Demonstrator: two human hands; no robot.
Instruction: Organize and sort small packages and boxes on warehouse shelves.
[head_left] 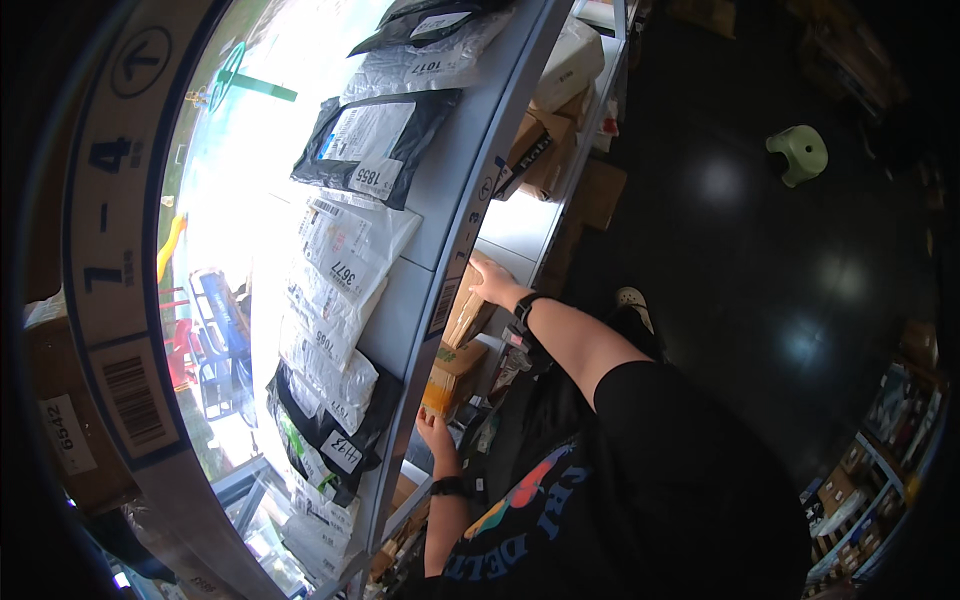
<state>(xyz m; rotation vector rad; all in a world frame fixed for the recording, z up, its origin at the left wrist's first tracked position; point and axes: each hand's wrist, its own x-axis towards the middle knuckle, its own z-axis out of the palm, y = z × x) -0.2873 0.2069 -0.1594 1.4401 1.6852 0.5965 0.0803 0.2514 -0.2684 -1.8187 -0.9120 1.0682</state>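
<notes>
My right hand (490, 282) grips the upper end of a long brown cardboard box (463, 310) on a lower shelf. Below it, my left hand (433, 432) has its fingers curled at the lower edge of a smaller box with yellow tape (446, 377), touching it. The shelf's front beam partly hides both boxes. On the upper shelf beside them lie a row of white plastic parcels (340, 255) and dark grey parcels (405, 130), with labels facing up.
The upper shelf (430, 225) runs along my left, with another shelf beam (130, 390) at far left. More cartons (550, 150) sit on the lower shelf. A green stool (795, 153) stands on the dark floor (720, 260). Another loaded rack (860, 490) is at lower right.
</notes>
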